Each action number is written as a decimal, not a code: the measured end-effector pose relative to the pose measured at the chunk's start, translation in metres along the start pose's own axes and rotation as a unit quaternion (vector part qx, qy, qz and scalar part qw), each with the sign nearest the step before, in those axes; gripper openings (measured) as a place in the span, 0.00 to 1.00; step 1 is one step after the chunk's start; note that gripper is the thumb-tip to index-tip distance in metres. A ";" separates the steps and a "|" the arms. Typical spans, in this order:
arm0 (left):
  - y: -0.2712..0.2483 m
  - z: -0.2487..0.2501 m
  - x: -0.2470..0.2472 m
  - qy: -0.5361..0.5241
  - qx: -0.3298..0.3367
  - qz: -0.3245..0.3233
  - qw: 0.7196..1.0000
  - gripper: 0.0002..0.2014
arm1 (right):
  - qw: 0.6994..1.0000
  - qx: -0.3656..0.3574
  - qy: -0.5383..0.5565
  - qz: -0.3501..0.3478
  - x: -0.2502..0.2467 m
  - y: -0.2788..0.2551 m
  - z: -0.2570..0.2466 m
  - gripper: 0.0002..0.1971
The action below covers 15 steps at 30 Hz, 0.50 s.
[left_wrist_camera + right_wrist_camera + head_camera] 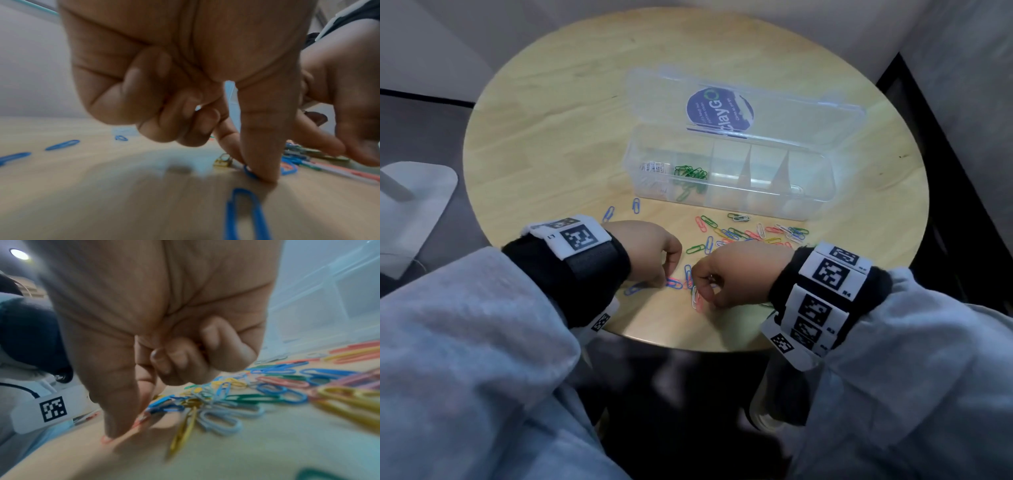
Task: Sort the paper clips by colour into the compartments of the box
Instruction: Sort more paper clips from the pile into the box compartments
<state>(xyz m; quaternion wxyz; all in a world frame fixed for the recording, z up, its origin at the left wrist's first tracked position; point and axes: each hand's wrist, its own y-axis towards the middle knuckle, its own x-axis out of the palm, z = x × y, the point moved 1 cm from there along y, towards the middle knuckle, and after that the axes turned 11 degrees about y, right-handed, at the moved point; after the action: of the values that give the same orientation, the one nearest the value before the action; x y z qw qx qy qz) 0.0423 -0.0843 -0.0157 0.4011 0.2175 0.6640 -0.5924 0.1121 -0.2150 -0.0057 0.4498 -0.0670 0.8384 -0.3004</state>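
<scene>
Left hand [647,246] pinches a blue clip [249,173], right hand [736,274] a pink clip [107,439]; light, slippery wire lying flat, probably best nipped at one end

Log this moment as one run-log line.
left hand: pinches blue paper clip | right hand: pinches red paper clip | box: open, holds white clips, green clips | mixed pile: unsorted
</scene>
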 end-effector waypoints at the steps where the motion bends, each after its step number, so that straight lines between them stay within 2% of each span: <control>1: 0.001 -0.001 0.000 0.005 -0.001 0.002 1.000 0.06 | 1.000 -0.005 0.001 0.011 0.000 0.000 -0.001 0.03; 4: 0.004 -0.002 0.001 0.014 -0.007 0.012 1.000 0.08 | 1.000 -0.018 -0.007 0.013 0.003 0.001 -0.002 0.05; 6: 0.004 -0.001 0.002 0.024 -0.007 0.012 1.000 0.08 | 0.999 -0.030 -0.019 0.005 0.004 0.003 -0.003 0.02; 9: 0.006 0.000 0.003 0.041 -0.008 0.016 0.999 0.07 | 0.999 -0.035 -0.038 0.004 0.005 0.004 -0.003 0.06; 15: 0.005 -0.005 0.001 0.011 0.000 0.000 1.000 0.06 | 0.999 -0.029 -0.018 0.007 0.005 0.003 -0.002 0.04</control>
<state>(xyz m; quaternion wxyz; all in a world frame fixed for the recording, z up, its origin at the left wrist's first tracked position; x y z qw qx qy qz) 0.0440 -0.0792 -0.0193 0.3937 0.2242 0.6685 -0.5898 0.1076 -0.2136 -0.0104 0.4650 -0.0796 0.8388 -0.2717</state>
